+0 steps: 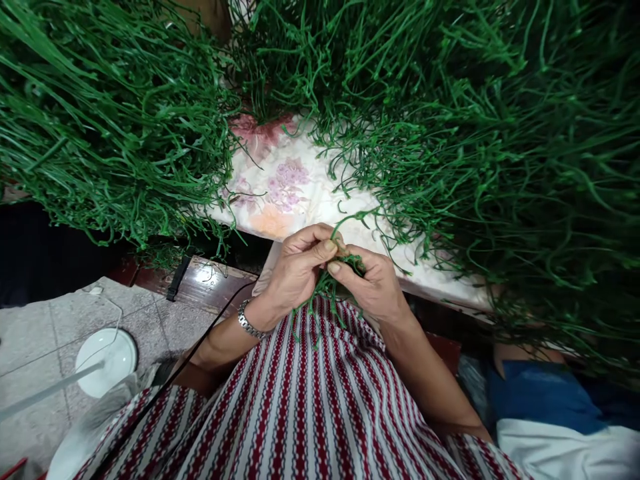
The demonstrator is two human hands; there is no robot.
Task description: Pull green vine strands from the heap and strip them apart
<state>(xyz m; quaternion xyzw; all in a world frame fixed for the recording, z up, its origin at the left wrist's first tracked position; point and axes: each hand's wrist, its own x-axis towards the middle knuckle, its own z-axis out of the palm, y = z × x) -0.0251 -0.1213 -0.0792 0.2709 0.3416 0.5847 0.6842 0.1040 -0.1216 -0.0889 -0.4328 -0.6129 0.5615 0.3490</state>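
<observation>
Several thin green plastic-looking stems (pixel 327 287) hang in a small bunch between my two hands, above the striped apron. My left hand (pixel 304 267), with a metal watch at its wrist, pinches one curved stem (pixel 350 217) between thumb and index finger. Touching it at the fingertips, my right hand (pixel 375 280) is closed around the small bunch. Thumbs and index fingers of both hands meet just over the table's near edge, and the exact joint between them is hidden.
Large heaps of green stems lie at the left (pixel 125 133) and right (pixel 450 147) on a floral-covered table (pixel 295 180). A stand with a round white base (pixel 106 362) is on the floor at left. Another person's blue clothing (pixel 545 393) shows at lower right.
</observation>
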